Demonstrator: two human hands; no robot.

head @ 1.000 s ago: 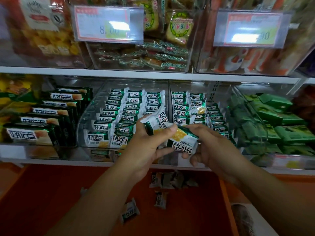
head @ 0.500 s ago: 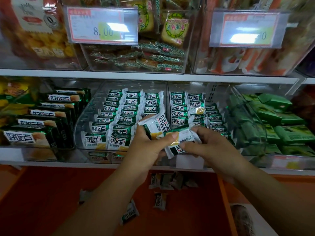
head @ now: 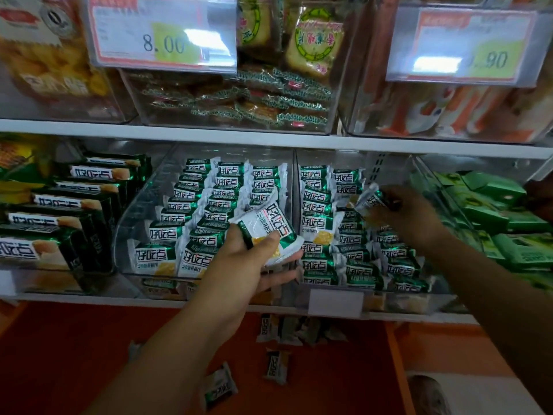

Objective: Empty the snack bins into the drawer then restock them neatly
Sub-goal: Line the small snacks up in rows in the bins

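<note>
Restocking stage, we judge. Our left hand [head: 239, 271] curls round the held packets [head: 269, 229], at least two, a reserve close to the bins. Our right hand [head: 413, 220] pinches a single packet [head: 369, 200] by its end above the right bin [head: 443, 295], likely to slot it into a row. The left bin [head: 140, 211] sits beyond the left hand. The drawer [head: 89, 354] below both hands holds about six loose packets [head: 276, 366].

On my feed, the left hand [head: 239, 265] grips a white-and-green snack packet [head: 266, 232] before the left clear bin [head: 140, 211], while the right hand [head: 410, 217] pinches a second packet [head: 369, 199] above the rows in the right bin [head: 419, 298]. Loose packets [head: 275, 366] lie in the orange drawer [head: 89, 339] below.
</note>
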